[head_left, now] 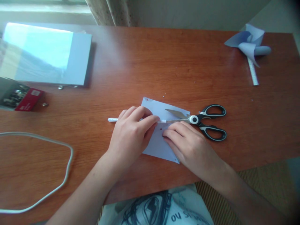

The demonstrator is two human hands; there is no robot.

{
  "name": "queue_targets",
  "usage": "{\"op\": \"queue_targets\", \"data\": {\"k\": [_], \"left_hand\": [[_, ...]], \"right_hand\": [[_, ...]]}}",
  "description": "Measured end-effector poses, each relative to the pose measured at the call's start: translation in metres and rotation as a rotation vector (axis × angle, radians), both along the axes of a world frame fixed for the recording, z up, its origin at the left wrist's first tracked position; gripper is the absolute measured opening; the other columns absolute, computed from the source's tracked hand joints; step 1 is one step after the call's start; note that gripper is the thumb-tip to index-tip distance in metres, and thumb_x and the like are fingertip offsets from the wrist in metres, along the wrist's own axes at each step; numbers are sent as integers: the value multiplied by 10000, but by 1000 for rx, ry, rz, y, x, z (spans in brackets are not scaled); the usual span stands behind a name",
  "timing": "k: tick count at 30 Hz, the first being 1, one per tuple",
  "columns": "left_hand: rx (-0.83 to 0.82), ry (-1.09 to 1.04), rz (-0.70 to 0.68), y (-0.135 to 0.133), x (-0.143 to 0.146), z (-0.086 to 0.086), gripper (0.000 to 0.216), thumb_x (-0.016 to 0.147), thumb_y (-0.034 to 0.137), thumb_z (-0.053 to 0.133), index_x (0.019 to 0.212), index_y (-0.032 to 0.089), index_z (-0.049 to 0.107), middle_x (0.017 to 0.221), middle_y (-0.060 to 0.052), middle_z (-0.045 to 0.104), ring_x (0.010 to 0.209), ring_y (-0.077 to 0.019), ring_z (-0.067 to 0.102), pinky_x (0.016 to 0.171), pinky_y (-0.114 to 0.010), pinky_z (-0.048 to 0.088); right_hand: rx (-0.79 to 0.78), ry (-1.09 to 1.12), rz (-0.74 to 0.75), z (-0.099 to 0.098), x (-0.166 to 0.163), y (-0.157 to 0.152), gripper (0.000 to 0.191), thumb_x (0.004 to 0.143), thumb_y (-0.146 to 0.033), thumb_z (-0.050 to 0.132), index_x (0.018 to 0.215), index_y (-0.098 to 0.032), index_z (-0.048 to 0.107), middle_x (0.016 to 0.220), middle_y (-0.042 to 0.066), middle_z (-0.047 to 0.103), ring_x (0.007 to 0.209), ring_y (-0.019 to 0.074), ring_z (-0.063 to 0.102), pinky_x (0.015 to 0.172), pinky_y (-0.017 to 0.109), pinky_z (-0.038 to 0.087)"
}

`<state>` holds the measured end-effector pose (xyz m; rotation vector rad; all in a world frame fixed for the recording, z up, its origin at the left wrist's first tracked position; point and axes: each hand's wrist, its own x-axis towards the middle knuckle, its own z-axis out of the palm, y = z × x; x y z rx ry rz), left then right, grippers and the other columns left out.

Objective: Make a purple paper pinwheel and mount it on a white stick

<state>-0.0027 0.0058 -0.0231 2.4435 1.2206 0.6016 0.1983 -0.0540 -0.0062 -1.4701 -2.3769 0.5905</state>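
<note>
A thin white rolled-paper stick [112, 120] lies crosswise over a sheet of white paper [154, 147] on the table. My left hand [133, 129] is closed around the stick, whose ends show on both sides of the fingers. Scissors [194, 119] with black and grey handles lie spread on the sheet, one blade close to the stick's right end. Beside that blade, my right hand [187, 140] rests on the sheet with its fingers curled together. Whatever those fingertips hold, if anything, is hidden. Small dark red dots mark the paper.
A paper pinwheel [252, 47] on a white stick lies at the far right. On the left are a shiny flat box [79, 59], a red-and-grey box [29, 99] of small metal pieces, a loose metal piece [45, 104] and a white cable [70, 156].
</note>
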Motion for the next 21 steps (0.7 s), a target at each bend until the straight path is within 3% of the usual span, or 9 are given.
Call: {"op": "queue_targets", "data": {"k": [7, 13, 21], "left_hand": [[-29, 13, 5, 0, 0, 1, 173, 1000, 240, 587, 975, 250, 758, 959, -41, 703, 877, -223, 607, 816, -377, 470], [-32, 18, 16, 0, 1, 0, 163, 992, 239, 596, 975, 252, 757, 953, -43, 706, 875, -226, 601, 814, -379, 463], [-39, 10, 13, 0, 1, 0, 168, 998, 251, 593, 982, 243, 760, 961, -44, 710, 882, -232, 608, 812, -381, 465]], "right_hand": [[24, 148, -70, 3, 0, -3, 159, 945, -50, 565, 914, -182, 647, 1024, 63, 711, 957, 191, 650, 878, 329, 530], [-18, 283, -201, 7, -2, -7, 201, 882, -16, 564, 874, -214, 596, 918, 21, 733, 804, 151, 670, 737, 280, 526], [-3, 299, -247, 1, 5, -8, 91, 931, -152, 702, 1005, -205, 701, 1010, 38, 757, 922, 157, 716, 845, 268, 583]]}}
